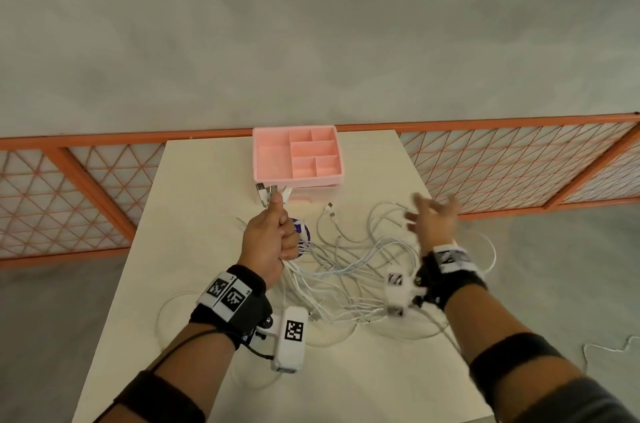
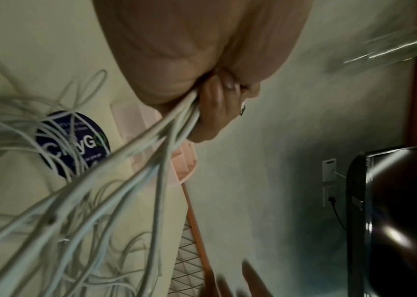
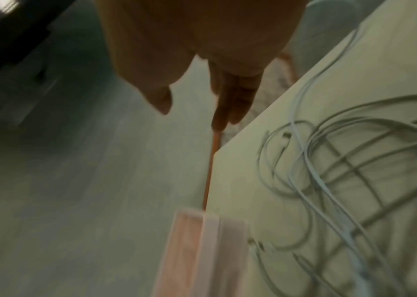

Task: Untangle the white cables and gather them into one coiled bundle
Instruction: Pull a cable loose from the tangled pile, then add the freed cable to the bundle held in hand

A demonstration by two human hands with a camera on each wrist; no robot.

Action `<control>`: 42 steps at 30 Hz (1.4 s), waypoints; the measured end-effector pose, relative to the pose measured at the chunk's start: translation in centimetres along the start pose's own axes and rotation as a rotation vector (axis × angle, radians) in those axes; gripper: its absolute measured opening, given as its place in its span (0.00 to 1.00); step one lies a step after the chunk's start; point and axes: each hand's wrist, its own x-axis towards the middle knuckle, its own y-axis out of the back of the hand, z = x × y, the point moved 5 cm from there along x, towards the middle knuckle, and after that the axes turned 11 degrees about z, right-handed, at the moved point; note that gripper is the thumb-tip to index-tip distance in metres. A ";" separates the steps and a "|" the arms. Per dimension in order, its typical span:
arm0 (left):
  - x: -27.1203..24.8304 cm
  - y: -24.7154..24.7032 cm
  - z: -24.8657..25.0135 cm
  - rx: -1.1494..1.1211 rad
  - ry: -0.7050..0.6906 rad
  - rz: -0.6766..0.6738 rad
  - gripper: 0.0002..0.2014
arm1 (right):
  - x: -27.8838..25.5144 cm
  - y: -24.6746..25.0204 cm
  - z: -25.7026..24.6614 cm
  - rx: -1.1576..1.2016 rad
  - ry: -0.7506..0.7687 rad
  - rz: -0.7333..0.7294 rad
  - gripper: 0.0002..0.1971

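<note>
Several white cables [image 1: 349,260] lie tangled across the middle of the pale table [image 1: 207,180]. My left hand [image 1: 273,235] grips a bunch of them in a fist, thumb up, with USB plugs [image 1: 268,192] sticking out above it. In the left wrist view the held cables [image 2: 167,128] run taut from the curled fingers [image 2: 215,100] down to the heap. My right hand [image 1: 433,218] hovers above the right side of the tangle, blurred, fingers spread and holding nothing. In the right wrist view its straight fingers [image 3: 230,104] hang over the table edge, with cable loops [image 3: 342,170] to the right.
A pink compartment tray [image 1: 298,177] stands at the table's far edge, just beyond my left hand. A round dark-blue sticker [image 2: 72,144] lies under the cables. One cable loop hangs off the table's right side. An orange lattice fence [image 1: 519,166] runs behind the table.
</note>
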 end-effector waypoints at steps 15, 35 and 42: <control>0.9 1.3 2.1 -0.329 -0.010 0.140 0.25 | -13.7 -9.7 1.2 -0.703 0.359 -1.239 0.17; 1.0 1.3 4.4 -0.497 -0.025 0.092 0.25 | 5.0 3.2 0.6 -1.220 0.691 -0.291 0.10; 2.3 1.9 2.7 -0.429 0.019 0.127 0.25 | 8.3 9.4 3.2 -1.424 0.531 -0.187 0.11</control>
